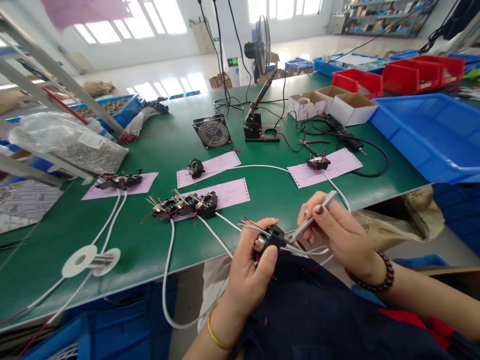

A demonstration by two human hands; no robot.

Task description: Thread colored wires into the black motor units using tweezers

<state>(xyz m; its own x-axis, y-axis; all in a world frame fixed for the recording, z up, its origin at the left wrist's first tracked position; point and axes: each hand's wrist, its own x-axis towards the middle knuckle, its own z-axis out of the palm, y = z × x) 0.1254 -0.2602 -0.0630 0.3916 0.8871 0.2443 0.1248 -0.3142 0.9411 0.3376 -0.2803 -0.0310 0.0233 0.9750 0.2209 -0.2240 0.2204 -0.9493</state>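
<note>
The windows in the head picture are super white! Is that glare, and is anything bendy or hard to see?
In the head view, the windows are washed out white, with glare on the floor; in the head view, the big blue bin looks stretched near the edge; in the head view, writing on the pink sheets is too faint to read.

Smooth metal tool [304, 226], matt plastic housing [276, 236], glossy plastic bin [420, 150]

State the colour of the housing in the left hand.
The housing is black, best seen in head view.
</note>
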